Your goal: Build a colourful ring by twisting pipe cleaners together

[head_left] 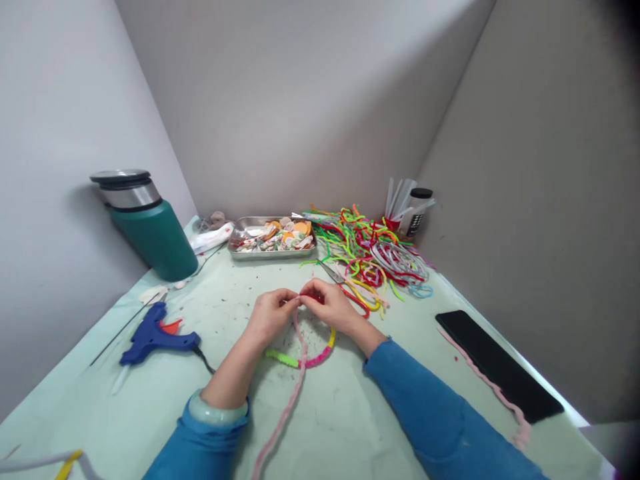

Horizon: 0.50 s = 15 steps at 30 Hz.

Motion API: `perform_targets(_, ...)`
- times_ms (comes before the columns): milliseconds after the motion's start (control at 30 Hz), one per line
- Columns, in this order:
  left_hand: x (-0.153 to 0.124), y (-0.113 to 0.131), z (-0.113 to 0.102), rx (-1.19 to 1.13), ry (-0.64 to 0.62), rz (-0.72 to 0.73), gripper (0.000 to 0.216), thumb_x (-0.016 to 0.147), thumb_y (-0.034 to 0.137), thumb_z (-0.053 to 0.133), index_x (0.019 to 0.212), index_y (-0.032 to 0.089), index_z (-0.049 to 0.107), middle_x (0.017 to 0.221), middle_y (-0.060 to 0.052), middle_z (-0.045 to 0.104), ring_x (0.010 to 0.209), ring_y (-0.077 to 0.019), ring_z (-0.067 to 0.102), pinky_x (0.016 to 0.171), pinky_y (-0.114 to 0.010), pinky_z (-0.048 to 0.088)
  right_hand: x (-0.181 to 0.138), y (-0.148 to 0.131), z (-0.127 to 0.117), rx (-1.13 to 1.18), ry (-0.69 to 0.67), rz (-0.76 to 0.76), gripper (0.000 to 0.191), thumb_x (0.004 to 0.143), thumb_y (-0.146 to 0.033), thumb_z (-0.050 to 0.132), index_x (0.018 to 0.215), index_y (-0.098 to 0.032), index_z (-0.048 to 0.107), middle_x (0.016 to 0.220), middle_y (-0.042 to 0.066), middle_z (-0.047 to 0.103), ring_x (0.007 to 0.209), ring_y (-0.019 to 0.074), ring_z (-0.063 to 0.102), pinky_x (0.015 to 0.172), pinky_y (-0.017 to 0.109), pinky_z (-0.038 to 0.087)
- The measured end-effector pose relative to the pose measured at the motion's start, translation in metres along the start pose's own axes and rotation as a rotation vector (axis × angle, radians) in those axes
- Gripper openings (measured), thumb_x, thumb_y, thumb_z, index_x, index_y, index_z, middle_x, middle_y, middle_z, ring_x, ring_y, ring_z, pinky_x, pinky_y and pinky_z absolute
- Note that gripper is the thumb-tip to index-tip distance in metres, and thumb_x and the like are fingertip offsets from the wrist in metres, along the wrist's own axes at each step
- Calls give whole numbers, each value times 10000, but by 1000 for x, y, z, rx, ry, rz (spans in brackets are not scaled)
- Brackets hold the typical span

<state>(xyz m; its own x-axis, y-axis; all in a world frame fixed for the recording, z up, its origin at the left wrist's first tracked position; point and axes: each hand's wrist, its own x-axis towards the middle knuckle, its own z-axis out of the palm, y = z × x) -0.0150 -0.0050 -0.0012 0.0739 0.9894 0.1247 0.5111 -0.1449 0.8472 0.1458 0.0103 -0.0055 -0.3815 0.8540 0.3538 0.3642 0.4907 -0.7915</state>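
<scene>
My left hand [273,319] and my right hand [334,308] meet at the middle of the table, fingertips pinched together. Between them they grip the upper end of a long pale pink pipe cleaner [291,400], which trails down toward the near edge. Under my wrists curves a ring of fuzzy pipe cleaner [318,360] in green, magenta and yellow. The pink strand crosses over its near side. My fingers hide the far part of the ring, so I cannot tell how the two join. Scissors [357,301] with red and yellow handles lie just beyond my right hand.
A blue glue gun [157,335] and a green bottle [153,237] stand at left. Behind are a metal tray [273,255] of small pieces and a heap of coloured pipe cleaners [360,233]. At right, another pink pipe cleaner [483,375] lies along a black slab [500,367].
</scene>
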Motion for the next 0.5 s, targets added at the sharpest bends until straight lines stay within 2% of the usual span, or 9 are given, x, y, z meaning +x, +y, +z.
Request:
perform_targets(200,-4,2,2,220,9,73,225,761,284,508,775,169,700,684,-31,684,624,-145,573,587,-229,366,-1,-2,-1,-168,9,-74,77,766,-172,518,732,-161,585,680,-6,587,632,106,504,584,213,349)
perform_targets(333,-5,0,3,348,-11,154,222,787,254,488,784,188,700,710,-44,692,644,-152,583,600,-234,355,0,0,-2,-179,-24,-37,81,746,-167,526,714,-160,600,635,-18,582,594,99,494,555,205,332)
perform_targets(500,-6,0,4,420,-44,160,218,806,249,484,818,191,694,743,-58,698,669,-159,599,615,-236,358,1,-3,-8,-181,-71,8,103,727,-156,528,692,-158,625,607,-17,584,578,98,484,527,197,319)
